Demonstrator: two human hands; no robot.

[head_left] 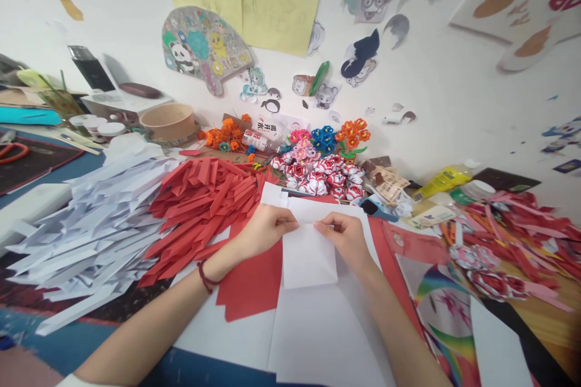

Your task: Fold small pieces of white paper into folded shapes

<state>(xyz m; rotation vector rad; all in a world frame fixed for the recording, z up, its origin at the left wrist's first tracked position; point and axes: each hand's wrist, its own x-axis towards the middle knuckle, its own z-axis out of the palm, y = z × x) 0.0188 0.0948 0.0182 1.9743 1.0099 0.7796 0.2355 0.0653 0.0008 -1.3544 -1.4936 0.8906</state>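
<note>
My left hand (pixel 267 228) pinches the upper left corner of a small folded white paper (pixel 310 260). At its upper right, my right hand (pixel 348 237) has its fingers closed on the same paper. The folded piece lies over larger white sheets (pixel 327 332). Red paper (pixel 252 284) sticks out on the left of these sheets, below my left wrist. Further left are a heap of folded red strips (pixel 204 193) and a heap of folded white strips (pixel 104 217).
Red-and-white paper flowers (pixel 318 178) and orange flowers (pixel 227 133) stand at the back by the wall. A round wooden box (pixel 167 121) is at the back left. Red and pink strips (pixel 521 230), a yellow bottle (pixel 447 180) and a patterned sheet (pixel 447 314) lie on the right.
</note>
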